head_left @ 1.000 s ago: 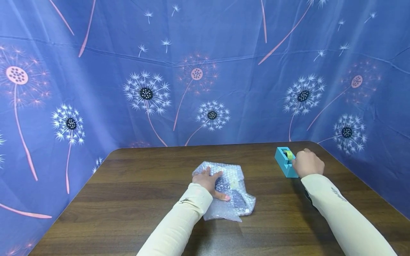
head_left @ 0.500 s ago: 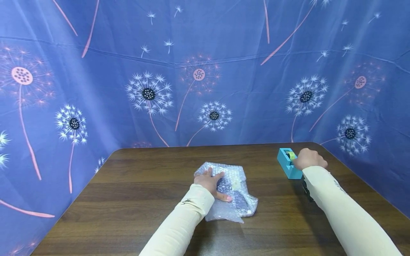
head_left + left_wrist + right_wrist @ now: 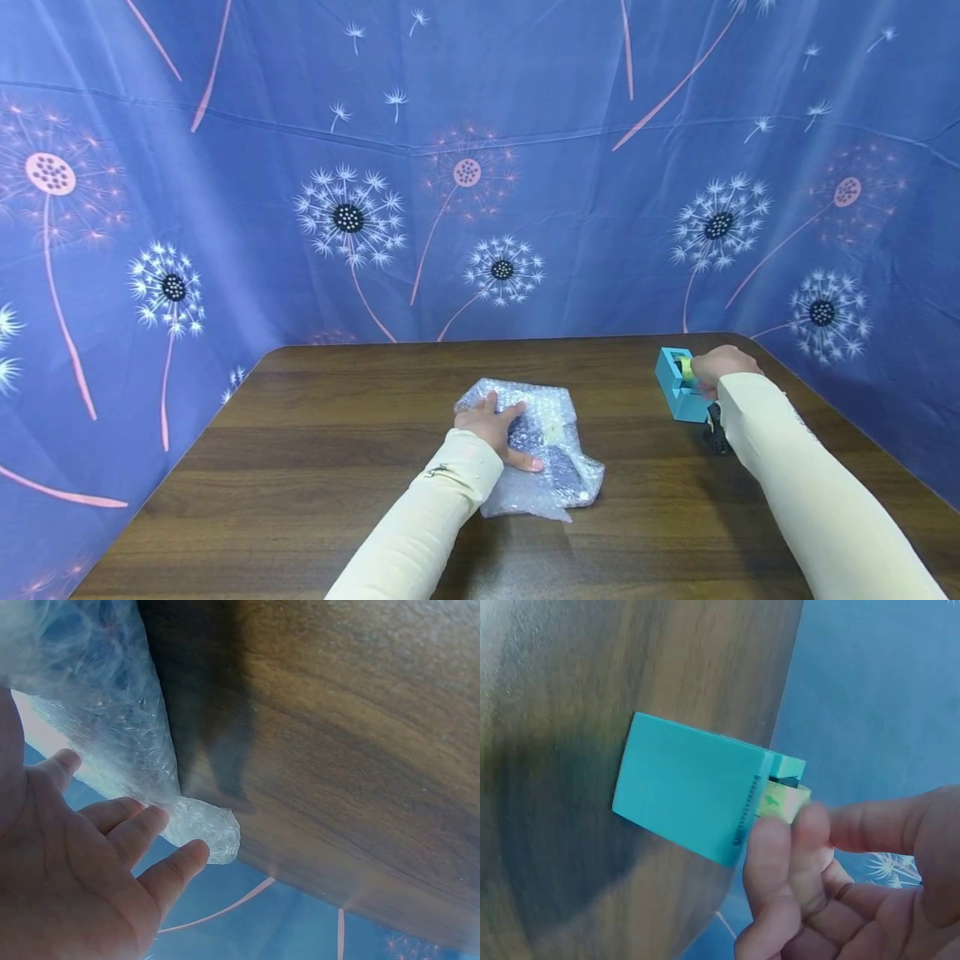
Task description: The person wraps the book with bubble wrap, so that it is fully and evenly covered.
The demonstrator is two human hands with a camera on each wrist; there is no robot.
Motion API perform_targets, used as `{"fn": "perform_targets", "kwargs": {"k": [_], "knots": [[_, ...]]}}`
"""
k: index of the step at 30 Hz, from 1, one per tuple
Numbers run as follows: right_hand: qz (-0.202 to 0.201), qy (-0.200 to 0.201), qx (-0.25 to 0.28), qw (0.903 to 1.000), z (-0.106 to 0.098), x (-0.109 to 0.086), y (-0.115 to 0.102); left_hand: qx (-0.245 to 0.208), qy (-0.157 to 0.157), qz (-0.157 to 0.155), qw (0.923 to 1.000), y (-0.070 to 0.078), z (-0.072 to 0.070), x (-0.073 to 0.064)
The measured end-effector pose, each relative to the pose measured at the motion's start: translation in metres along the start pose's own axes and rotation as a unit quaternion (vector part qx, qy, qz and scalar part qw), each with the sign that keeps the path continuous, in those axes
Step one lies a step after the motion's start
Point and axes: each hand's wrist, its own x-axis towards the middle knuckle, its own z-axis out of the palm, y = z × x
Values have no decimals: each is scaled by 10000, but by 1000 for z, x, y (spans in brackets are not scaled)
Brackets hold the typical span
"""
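Observation:
My left hand (image 3: pixel 483 427) rests with spread fingers on a packet of bubble wrap (image 3: pixel 553 412) lying mid-table. In the left wrist view, the straight fingers (image 3: pixel 174 874) lie along the crinkled wrap (image 3: pixel 112 727). To the right, my right hand (image 3: pixel 726 363) is at the front end of a turquoise tape dispenser (image 3: pixel 686 407). The right wrist view shows thumb and fingertips pinching together at the yellow-green tape (image 3: pixel 780 801), right where it comes out of the dispenser (image 3: pixel 686 787). The pinched end itself is hidden by the fingers.
The dark wooden table (image 3: pixel 315 433) ends at a blue dandelion-print cloth (image 3: pixel 570 200) behind and at both sides. The dispenser stands near the table's far right corner. A black device (image 3: pixel 717 433) sits under the right wrist.
My right hand has turned at the wrist, so its fingers now show below it. The dispenser has shifted slightly right. The left hand and bubble wrap stay in place.

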Motion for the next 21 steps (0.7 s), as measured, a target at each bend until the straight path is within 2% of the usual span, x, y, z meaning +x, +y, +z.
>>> {"fn": "perform_targets", "kwargs": {"k": [5, 10, 14, 21], "knots": [[148, -47, 536, 9984, 6, -4, 2, 44, -15, -11, 10000, -2, 6, 7], [268, -104, 493, 9984, 8, -4, 3, 89, 71, 20, 9999, -4, 11, 11], [284, -96, 562, 9980, 8, -4, 2, 23, 92, 47, 9999, -4, 10, 9], [460, -120, 1390, 9891, 8, -7, 3, -66, 116, 66, 9999, -2, 6, 3]]}}
